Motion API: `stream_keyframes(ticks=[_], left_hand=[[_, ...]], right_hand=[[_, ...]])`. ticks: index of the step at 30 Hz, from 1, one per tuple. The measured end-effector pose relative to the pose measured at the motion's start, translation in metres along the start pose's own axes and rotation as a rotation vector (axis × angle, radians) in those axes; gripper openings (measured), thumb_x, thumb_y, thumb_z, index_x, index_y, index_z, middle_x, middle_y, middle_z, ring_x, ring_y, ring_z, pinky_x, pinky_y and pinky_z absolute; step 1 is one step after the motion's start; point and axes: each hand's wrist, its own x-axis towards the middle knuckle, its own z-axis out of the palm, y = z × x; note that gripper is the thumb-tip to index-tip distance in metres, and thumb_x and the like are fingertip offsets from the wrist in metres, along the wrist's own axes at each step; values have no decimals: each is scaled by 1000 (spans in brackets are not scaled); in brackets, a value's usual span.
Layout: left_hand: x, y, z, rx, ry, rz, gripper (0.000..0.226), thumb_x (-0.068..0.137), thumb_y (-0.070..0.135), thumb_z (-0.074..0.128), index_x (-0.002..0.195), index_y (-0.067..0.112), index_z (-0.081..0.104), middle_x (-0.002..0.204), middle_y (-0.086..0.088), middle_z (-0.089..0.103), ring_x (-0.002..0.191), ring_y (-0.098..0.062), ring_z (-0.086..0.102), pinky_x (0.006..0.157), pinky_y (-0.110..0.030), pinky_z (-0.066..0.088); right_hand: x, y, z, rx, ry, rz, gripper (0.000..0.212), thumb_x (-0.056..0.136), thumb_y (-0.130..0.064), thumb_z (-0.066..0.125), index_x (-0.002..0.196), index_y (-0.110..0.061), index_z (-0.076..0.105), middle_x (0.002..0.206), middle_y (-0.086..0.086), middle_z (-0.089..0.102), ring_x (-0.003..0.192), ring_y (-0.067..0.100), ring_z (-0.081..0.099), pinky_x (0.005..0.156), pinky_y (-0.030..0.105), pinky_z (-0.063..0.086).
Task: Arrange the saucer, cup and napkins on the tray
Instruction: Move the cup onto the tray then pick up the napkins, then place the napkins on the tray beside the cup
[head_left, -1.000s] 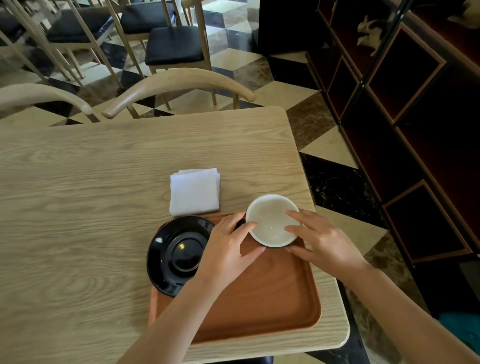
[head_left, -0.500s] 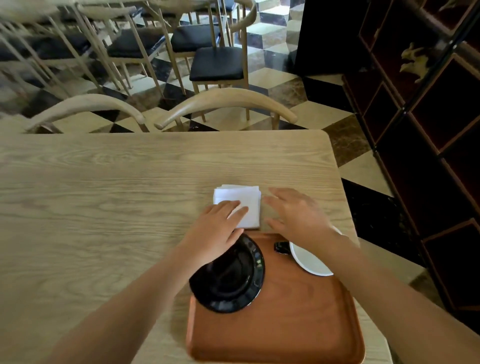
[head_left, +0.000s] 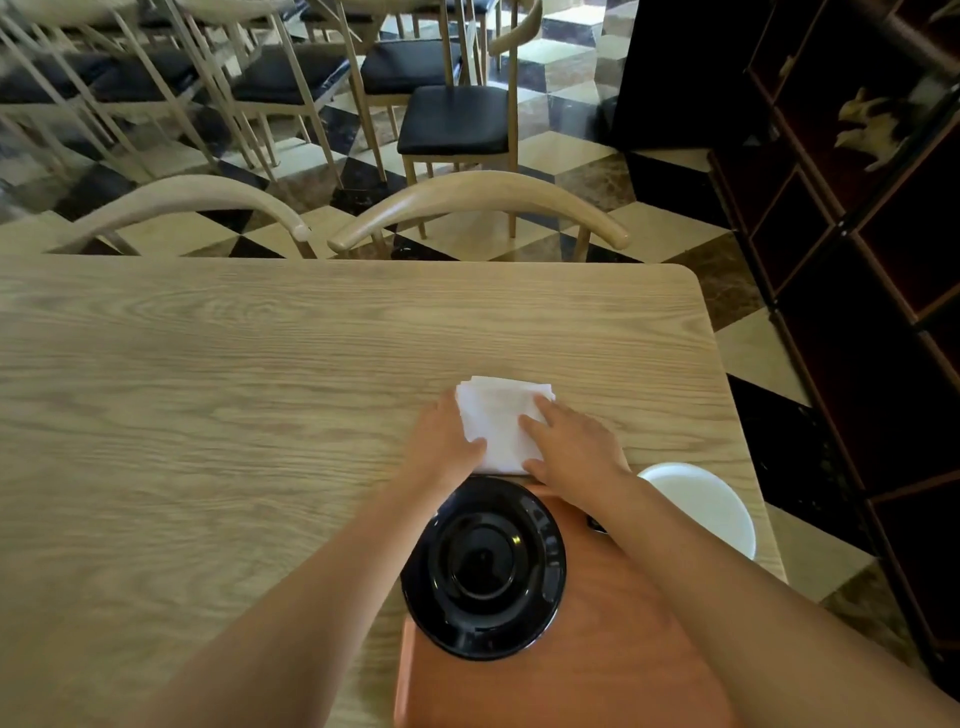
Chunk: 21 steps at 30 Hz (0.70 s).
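A stack of white napkins (head_left: 498, 415) lies on the wooden table (head_left: 208, 415), just beyond the tray. My left hand (head_left: 441, 447) grips the stack's left edge with the thumb on top. My right hand (head_left: 571, 449) presses on its right side, fingers over the top. The orange-brown tray (head_left: 597, 654) sits at the table's near right corner. A black saucer (head_left: 483, 566) rests on the tray's far left corner and overhangs its rim. A white cup (head_left: 701, 504) stands at the tray's far right corner, partly hidden behind my right forearm.
Two curved wooden chair backs (head_left: 478, 200) stand at the table's far edge, with more chairs behind. A dark shelf unit (head_left: 857, 312) lines the right side. The table's right edge (head_left: 727, 374) runs close to the cup and tray.
Both hands left the cup and moved forward to the napkin stack, where they now hold it from either side. The cup stays on the tray. The camera tilted up.
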Motion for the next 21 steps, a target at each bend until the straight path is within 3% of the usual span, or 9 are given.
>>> stream_keyframes(ticks=[3, 5, 7, 10, 13, 16, 18, 21], left_hand=[[8, 2, -2, -116, -11, -91, 34, 78, 9, 58, 111, 2, 55, 105, -13, 62, 99, -29, 56, 76, -32, 43], [11, 4, -8, -223, -38, -190, 4, 79, 7, 56, 81, 3, 57, 77, -10, 58, 74, -27, 53, 59, -29, 38], [15, 3, -13, -423, -67, -330, 15, 80, 5, 57, 67, 7, 50, 69, -10, 50, 65, -24, 45, 60, -30, 36], [16, 3, -19, -614, -104, -461, 5, 80, 5, 62, 81, 4, 58, 86, -16, 59, 76, -26, 53, 72, -34, 44], [10, 6, -22, -686, -116, -436, 13, 83, 5, 64, 95, 4, 60, 94, -14, 62, 86, -26, 57, 79, -34, 47], [-3, 15, -30, -768, -105, -357, 10, 86, 8, 62, 95, 11, 60, 84, -4, 60, 86, -20, 55, 76, -32, 44], [-13, 21, -36, -834, -91, -300, 8, 86, 9, 61, 94, 8, 64, 86, -9, 62, 86, -21, 56, 75, -32, 48], [-33, 28, -46, -1007, -110, -234, 15, 89, 6, 57, 101, 2, 64, 89, -12, 66, 82, -21, 62, 73, -30, 55]], right_hand=[[-2, -1, 0, 41, -5, 20, 56, 92, -37, 47, 143, -23, 26, 156, 5, 11, 137, 23, 24, 105, 37, 32], [-1, -3, -1, 67, -9, 39, 56, 92, -36, 47, 143, -24, 26, 156, 3, 10, 135, 23, 27, 103, 37, 36], [-1, -3, -1, 76, -14, 44, 55, 92, -35, 47, 142, -24, 26, 156, 3, 10, 135, 23, 27, 102, 37, 37], [-2, -3, -1, 98, -21, 41, 55, 92, -32, 46, 142, -24, 26, 157, 1, 9, 136, 21, 24, 102, 36, 37], [-2, -2, 1, 243, -17, 57, 51, 93, -29, 46, 141, -22, 31, 156, 1, 11, 136, 21, 24, 103, 36, 36], [0, 0, -3, 534, 124, 107, 45, 92, -23, 51, 136, -16, 42, 149, 5, 32, 132, 21, 32, 106, 30, 28], [-2, 0, -11, 752, 237, 173, 40, 91, -20, 53, 130, -13, 50, 136, 6, 49, 121, 21, 46, 97, 27, 34], [-13, -1, -25, 1091, 286, 254, 33, 89, -18, 56, 122, -16, 56, 120, -2, 59, 103, 16, 56, 84, 26, 40]])
